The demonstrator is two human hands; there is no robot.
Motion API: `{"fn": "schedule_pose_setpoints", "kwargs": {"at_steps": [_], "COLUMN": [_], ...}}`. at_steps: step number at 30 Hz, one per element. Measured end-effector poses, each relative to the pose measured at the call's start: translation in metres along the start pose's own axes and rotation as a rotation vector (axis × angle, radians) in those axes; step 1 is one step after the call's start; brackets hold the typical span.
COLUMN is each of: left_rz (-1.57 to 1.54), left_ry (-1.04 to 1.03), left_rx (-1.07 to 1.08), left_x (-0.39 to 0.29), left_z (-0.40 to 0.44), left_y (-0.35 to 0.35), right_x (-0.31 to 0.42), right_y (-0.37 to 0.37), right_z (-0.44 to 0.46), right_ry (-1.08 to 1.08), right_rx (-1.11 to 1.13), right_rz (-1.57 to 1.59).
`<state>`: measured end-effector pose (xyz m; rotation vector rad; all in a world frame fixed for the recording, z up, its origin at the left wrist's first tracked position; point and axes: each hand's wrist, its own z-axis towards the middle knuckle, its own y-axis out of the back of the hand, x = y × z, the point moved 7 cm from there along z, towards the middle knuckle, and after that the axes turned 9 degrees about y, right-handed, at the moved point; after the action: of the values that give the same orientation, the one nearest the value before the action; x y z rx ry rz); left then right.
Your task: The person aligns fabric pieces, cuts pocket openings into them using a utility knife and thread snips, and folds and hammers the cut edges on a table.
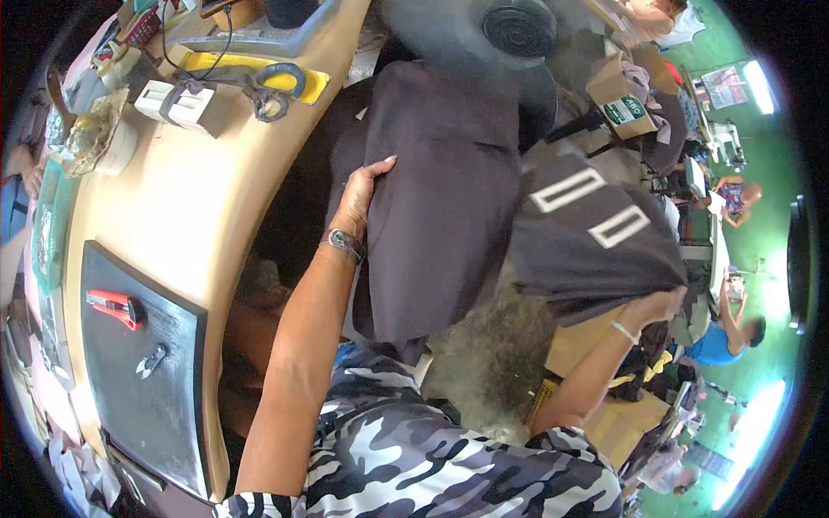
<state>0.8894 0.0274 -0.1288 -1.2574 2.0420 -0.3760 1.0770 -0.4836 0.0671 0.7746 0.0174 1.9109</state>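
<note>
My left hand [364, 192], with a watch on its wrist, grips the left edge of a dark cloth piece [440, 207] that lies over my lap, its thumb on top. A short slit-like line runs across that cloth. Out to the right, my right hand [654, 311] is closed on the lower corner of another dark cloth piece [596, 250], which is slightly blurred. Two white rectangular outlines [620, 226] show on this second piece. The fingers of both hands are partly hidden by cloth.
On the pale table [173, 233] at left lie a black mat [142, 380], a red utility knife [114, 308], small snips [151, 361], a white box [179, 105] and blue-handled scissors [281, 79]. A round dark stool [518, 30] stands ahead; a cardboard box [620, 97] and people are rightward.
</note>
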Motion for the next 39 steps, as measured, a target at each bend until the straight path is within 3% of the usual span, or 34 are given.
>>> {"fn": "schedule_pose_setpoints", "kwargs": {"at_steps": [1, 2, 5, 6, 9, 12, 15, 18, 19, 20, 22, 23, 26, 28, 34, 36, 39], "left_rz": [0.048, 0.113, 0.317, 0.383, 0.841, 0.898, 0.909, 1.238, 1.289, 1.142, 0.849, 0.817, 0.361, 0.191, 0.131, 0.164, 0.271], "left_ry": [-0.022, -0.116, -0.376, -0.399, -0.613, -0.596, -0.671, -1.135, -1.091, -1.025, -0.884, -0.771, -0.308, -0.205, -0.135, -0.200, -0.386], "left_rx": [-0.012, -0.041, -0.165, -0.185, -0.567, -0.609, -0.427, -0.486, -0.478, -0.464, -0.438, -0.530, -0.032, 0.081, -0.109, -0.281, -0.315], "left_x": [0.002, -0.002, -0.010, -0.004, -0.015, -0.011, -0.010, 0.003, 0.008, 0.009, 0.010, 0.010, 0.019, 0.012, -0.031, -0.040, -0.058], "left_z": [0.000, -0.001, -0.005, 0.012, -0.017, -0.027, -0.032, -0.040, -0.039, -0.040, -0.042, -0.040, -0.003, -0.011, -0.018, -0.019, -0.037], "left_y": [-0.002, -0.005, -0.019, -0.018, -0.042, -0.053, -0.067, -0.092, -0.096, -0.096, -0.095, -0.091, -0.085, -0.083, -0.006, 0.022, 0.025], "right_x": [-0.004, -0.015, 0.040, 0.062, 0.125, 0.149, 0.142, 0.108, 0.110, 0.093, 0.118, 0.111, 0.087, 0.085, 0.101, 0.102, 0.120], "right_y": [0.022, 0.031, 0.058, 0.065, 0.064, 0.063, 0.057, 0.037, 0.024, 0.014, 0.019, 0.019, 0.027, 0.030, 0.015, 0.008, 0.006], "right_z": [0.018, 0.034, 0.044, 0.041, 0.010, -0.009, -0.017, -0.021, -0.028, -0.033, -0.049, -0.048, -0.039, -0.036, -0.071, -0.081, -0.091], "right_ry": [0.157, 0.471, 0.597, 0.469, 0.160, 0.139, 0.118, 0.134, 0.274, 0.137, 0.244, 0.225, 0.179, 0.171, 0.154, 0.193, 0.169], "right_rx": [-0.106, -0.141, -0.217, -0.212, -0.238, -0.217, -0.147, 0.053, 0.090, 0.316, 0.165, 0.159, 0.140, 0.137, 0.276, 0.302, 0.318], "right_rz": [-0.077, -0.459, -0.590, -0.418, 0.043, 0.034, 0.082, 0.076, 0.124, -0.114, -0.007, -0.004, 0.006, 0.020, -0.019, -0.028, 0.042]}}
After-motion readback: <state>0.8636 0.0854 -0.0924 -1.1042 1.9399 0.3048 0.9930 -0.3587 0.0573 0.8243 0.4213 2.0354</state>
